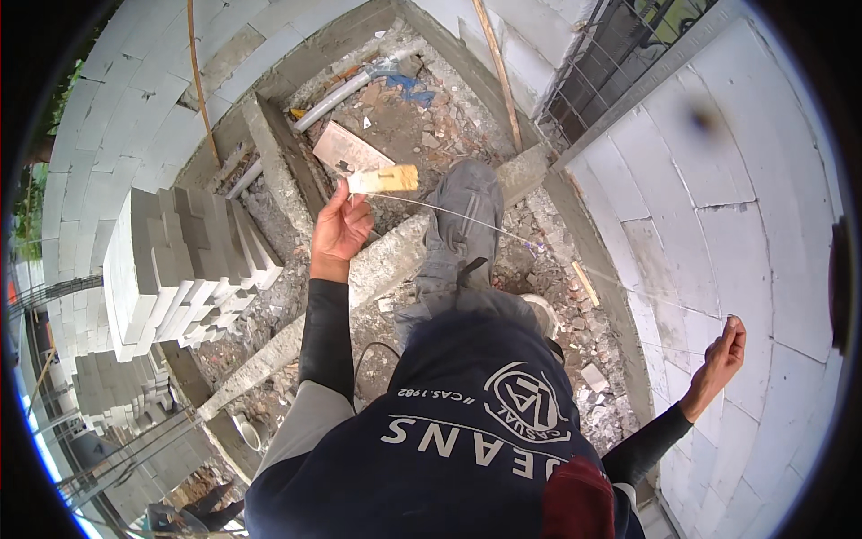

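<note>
My left hand is raised in front of me, its fingers closed on the near end of a small yellowish wooden block. A thin pale string leaves the block and stretches across my knee to the right, growing too faint to follow in places. Beside the white block wall on the right, my right hand is pinched closed around the string's other part. A second faint strand shows just left of that hand. What lies under my left fingers is hidden.
Pale blocks are stacked at the left. Concrete beams cross the rubble floor beneath me. Beyond lie a white pipe, a flat pinkish board and blue plastic. The white block wall rises on my right.
</note>
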